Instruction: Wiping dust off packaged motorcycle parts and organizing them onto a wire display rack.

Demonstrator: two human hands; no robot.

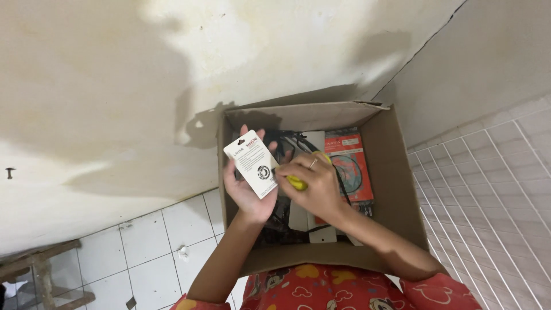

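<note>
While the head view looks straight down, the left hand [248,189] holds a white packaging card [254,163] above the open cardboard box [396,189]. Its grip is closed on the card, palm behind it, with fingertips showing past the card's top edge and the card tilted so its printed face points up. The right hand [314,185] is curled in a narrow grip around a yellow tool [297,182], whose end touches the lower right edge of the card; what kind of tool it is cannot be told. A ring sits on one finger of that hand.

Both hands hover over the left half of the box. Below them lie black cables [290,143], flat white cards [321,234], and a red package [350,166] against the right side. The box walls stand up all round, and the near wall is close under the forearms. The far flap leans against a stained wall [115,86]. Tiled floor [155,241] lies to the left of the box and a white wire grid [488,189] to its right; a wooden stool [40,270] stands well apart at the lower left.
</note>
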